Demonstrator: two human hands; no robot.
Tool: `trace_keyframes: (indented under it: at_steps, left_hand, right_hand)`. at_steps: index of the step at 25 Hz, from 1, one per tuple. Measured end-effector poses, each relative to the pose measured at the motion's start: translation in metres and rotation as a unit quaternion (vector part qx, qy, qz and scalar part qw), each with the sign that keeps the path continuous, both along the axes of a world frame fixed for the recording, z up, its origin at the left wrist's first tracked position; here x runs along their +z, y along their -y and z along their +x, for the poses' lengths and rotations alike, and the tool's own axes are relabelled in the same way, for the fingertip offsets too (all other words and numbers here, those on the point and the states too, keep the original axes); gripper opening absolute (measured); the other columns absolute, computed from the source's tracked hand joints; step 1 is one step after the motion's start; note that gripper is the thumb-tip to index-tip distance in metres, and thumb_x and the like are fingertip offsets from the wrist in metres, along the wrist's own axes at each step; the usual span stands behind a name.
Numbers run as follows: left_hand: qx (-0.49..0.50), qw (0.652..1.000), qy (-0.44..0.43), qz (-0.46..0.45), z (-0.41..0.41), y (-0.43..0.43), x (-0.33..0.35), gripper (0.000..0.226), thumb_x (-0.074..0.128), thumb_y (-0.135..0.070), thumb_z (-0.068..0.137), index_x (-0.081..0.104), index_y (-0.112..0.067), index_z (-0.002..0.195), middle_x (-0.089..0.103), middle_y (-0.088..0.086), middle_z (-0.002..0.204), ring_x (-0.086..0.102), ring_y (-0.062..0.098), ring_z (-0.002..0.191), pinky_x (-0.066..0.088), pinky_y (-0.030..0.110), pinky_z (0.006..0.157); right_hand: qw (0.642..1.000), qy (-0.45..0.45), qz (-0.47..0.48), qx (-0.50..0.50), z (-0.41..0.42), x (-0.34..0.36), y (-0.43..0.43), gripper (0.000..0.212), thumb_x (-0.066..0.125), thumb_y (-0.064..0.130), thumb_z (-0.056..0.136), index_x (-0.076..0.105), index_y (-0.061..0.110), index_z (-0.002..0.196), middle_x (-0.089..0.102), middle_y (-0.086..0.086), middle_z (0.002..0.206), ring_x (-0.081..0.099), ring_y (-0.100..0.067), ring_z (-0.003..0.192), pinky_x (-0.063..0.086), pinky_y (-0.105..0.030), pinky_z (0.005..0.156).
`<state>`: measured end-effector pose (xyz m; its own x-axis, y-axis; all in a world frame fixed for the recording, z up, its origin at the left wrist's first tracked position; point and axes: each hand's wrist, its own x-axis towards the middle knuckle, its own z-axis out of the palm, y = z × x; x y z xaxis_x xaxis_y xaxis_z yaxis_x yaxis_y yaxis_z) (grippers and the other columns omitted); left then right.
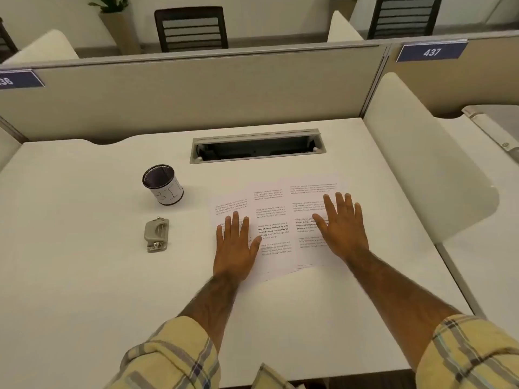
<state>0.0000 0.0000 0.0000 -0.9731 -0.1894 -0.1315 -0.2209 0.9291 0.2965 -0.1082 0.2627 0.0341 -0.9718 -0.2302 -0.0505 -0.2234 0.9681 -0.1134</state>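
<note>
Both hands are lying flat with straight fingers, grasping nothing: the left hand (234, 248) is pressing the left edge of the fanned printed sheets (273, 209) at frame centre, and the right hand (344, 228) is pressing their right part. The sheets are lying on the white desk (84, 276), stopping short of the cable slot (257, 147) above. Bare desk is stretching left and below, with the mesh cup (163, 185) and hole punch (156, 234) sitting apart at centre left, while a side divider (421, 169) is bounding the right.
</note>
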Motion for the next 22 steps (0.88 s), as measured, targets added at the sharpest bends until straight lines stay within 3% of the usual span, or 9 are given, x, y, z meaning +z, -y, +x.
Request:
trace_keyframes:
  at_steps: [4, 9, 15, 22]
  left_hand:
    - [-0.022, 1.000, 0.005, -0.015, -0.002, -0.016, -0.003, 0.080, -0.001, -0.066, 0.096, -0.003, -0.023, 0.164, -0.019, 0.002, 0.171, -0.020, 0.022, 0.157, -0.008, 0.046, 0.128]
    - [-0.030, 0.999, 0.010, -0.006, -0.007, -0.026, -0.006, 0.080, -0.001, -0.066, 0.095, -0.004, -0.025, 0.164, -0.019, 0.002, 0.171, -0.021, 0.022, 0.157, -0.007, 0.047, 0.128]
    - [-0.024, 0.999, 0.035, -0.002, 0.000, -0.034, -0.014, 0.075, 0.009, -0.063, 0.100, -0.006, -0.025, 0.163, -0.019, 0.002, 0.171, -0.022, 0.024, 0.157, -0.007, 0.048, 0.128]
    - [-0.015, 0.999, 0.034, 0.014, -0.005, -0.036, -0.009, 0.085, 0.002, -0.073, 0.092, -0.006, -0.028, 0.163, -0.018, 0.001, 0.171, -0.020, 0.024, 0.157, -0.007, 0.049, 0.128]
  right_hand:
    - [1.000, 0.016, 0.004, 0.006, 0.003, -0.014, -0.008, 0.082, 0.005, 0.070, 0.094, 0.013, 0.024, 0.161, 0.010, -0.011, 0.170, 0.002, -0.032, 0.157, 0.003, -0.054, 0.125]
    - [0.998, 0.050, -0.003, -0.037, -0.006, -0.026, -0.024, 0.082, 0.009, 0.072, 0.094, 0.006, 0.026, 0.162, 0.002, -0.010, 0.171, -0.003, -0.032, 0.157, -0.001, -0.055, 0.124]
    - [0.996, 0.084, -0.008, -0.039, -0.001, -0.030, -0.025, 0.078, 0.017, 0.068, 0.098, 0.006, 0.025, 0.162, 0.004, -0.012, 0.170, -0.002, -0.033, 0.156, 0.001, -0.058, 0.124]
    - [0.993, 0.104, -0.030, -0.041, 0.001, -0.031, -0.003, 0.076, 0.025, 0.062, 0.101, 0.004, 0.022, 0.162, 0.000, -0.013, 0.170, -0.004, -0.034, 0.156, 0.003, -0.057, 0.124]
